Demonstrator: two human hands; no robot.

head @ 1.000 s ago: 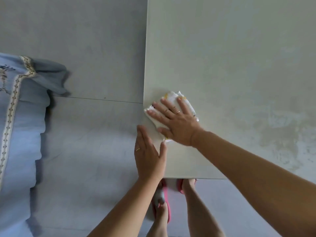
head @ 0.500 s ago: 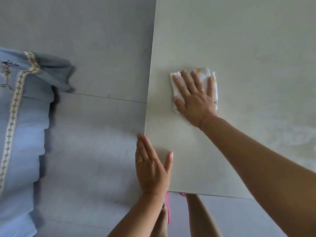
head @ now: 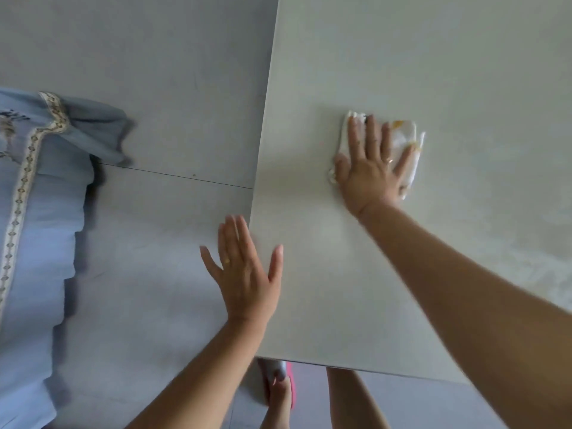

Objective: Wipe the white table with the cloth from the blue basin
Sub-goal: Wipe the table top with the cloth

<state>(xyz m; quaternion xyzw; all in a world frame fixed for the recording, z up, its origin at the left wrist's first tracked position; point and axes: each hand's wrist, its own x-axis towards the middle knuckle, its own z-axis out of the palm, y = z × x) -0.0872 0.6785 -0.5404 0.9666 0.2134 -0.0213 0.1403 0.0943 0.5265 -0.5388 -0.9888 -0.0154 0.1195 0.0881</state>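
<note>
Cloth [head: 405, 140] pressed flat on white table [head: 464, 72] under spread right hand [head: 370, 173], near left edge. Left hand [head: 247, 274] spread, laid at left edge, holding nothing. Unwiped surface lies rightward.

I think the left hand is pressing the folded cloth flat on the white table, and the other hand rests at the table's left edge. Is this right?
Not quite: the hands are swapped. The head view shows the right hand pressing the folded cloth flat on the white table, while the left hand rests at the table's left edge.
</note>
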